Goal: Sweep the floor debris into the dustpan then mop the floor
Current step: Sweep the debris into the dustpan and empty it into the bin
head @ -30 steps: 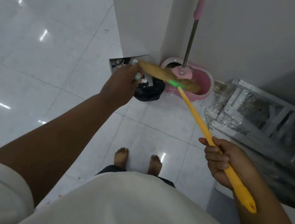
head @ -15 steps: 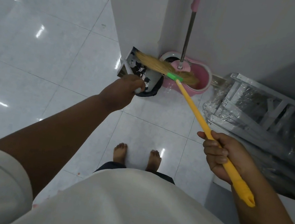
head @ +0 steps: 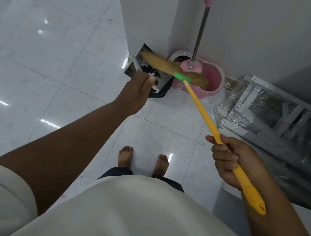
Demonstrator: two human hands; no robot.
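Dustpan with black-and-white debris, tilted over a black bin beside the wall.
The left hand touches its near edge with nearly straight fingers; the right hand grips the broom.

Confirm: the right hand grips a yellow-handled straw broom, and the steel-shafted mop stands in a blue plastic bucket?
The plastic bucket is pink, not blue, per the head view. The right hand grips the yellow-handled straw broom, and the steel-shafted mop stands in it.
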